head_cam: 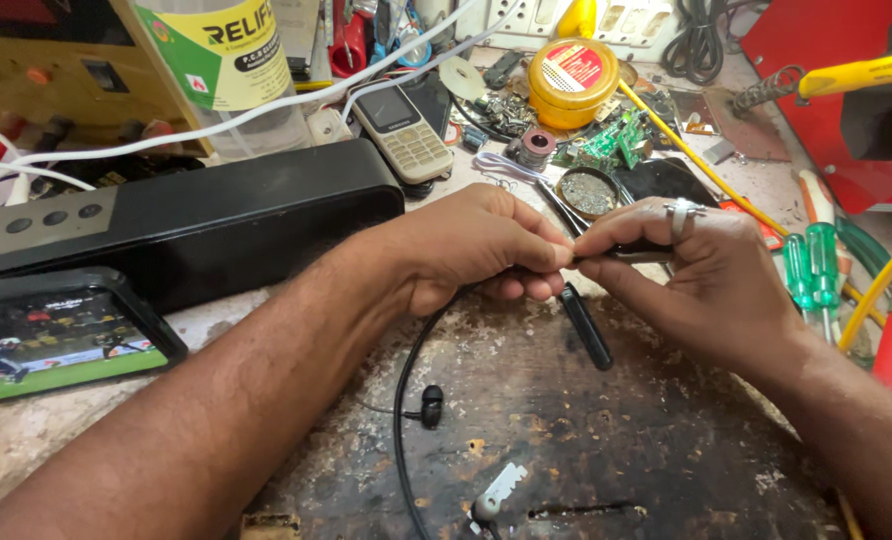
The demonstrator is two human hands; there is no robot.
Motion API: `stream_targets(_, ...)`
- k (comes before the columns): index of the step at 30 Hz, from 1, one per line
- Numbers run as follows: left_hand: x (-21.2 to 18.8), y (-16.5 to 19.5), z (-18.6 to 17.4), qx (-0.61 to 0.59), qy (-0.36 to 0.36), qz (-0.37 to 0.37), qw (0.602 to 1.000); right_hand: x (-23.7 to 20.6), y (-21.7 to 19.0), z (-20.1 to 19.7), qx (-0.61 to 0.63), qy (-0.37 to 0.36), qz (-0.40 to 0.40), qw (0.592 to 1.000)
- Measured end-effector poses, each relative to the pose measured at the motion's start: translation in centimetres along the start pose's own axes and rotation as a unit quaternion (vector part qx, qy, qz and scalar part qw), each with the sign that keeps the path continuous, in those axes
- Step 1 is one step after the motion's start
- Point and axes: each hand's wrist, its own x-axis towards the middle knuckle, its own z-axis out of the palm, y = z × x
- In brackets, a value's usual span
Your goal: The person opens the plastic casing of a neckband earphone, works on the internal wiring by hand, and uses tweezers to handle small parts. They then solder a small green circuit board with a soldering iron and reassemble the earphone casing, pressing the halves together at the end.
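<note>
Both hands meet above the middle of the worn, scorched workbench (606, 440). The left hand (466, 250) is curled into a loose fist, its thumb and forefinger pinched on the thin black earphone cable (402, 400), which drops from under the palm and curves down toward the near edge. The right hand (701, 275), a silver ring (682, 213) on one finger, faces it with thumb and forefinger pressed together on a slim dark piece — what exactly it is cannot be told, since the fingertips cover it. The two pinches nearly touch.

Just below the fingertips hangs a narrow black inline module (586, 325), tilted, its upper end hidden behind the left fingers. A black earbud (432, 405) lies on the bench beside the cable, well below the hands.

Behind the left hand sits a long black speaker bar (216, 215); a keypad phone (403, 122) and a yellow tin (572, 80) lie farther back — green-handled screwdrivers (811, 265) rest right of the right hand.
</note>
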Motion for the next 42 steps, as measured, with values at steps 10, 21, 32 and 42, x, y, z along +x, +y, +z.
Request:
stream_targets(10,0.1,-0.2,0.4,0.036,0.031,0.009,0.999,-0.1,0.2,0.0,0.040,-0.006,-0.005,0.999)
stream_targets(21,1.0,-1.0,1.8,-0.017,0.107,0.028,0.994,0.5,0.2,0.3,0.185,0.034,0.005,0.982)
stream_targets(32,1.1,-1.8,2.0,-0.093,0.186,0.120,0.971,0.7,-2.3,-0.1,0.313,0.124,0.212,0.917)
stream_targets(42,1.0,-2.2,2.3,-0.103,0.189,0.145,0.966,1.4,-0.9,3.2,0.490,0.155,0.264,0.816)
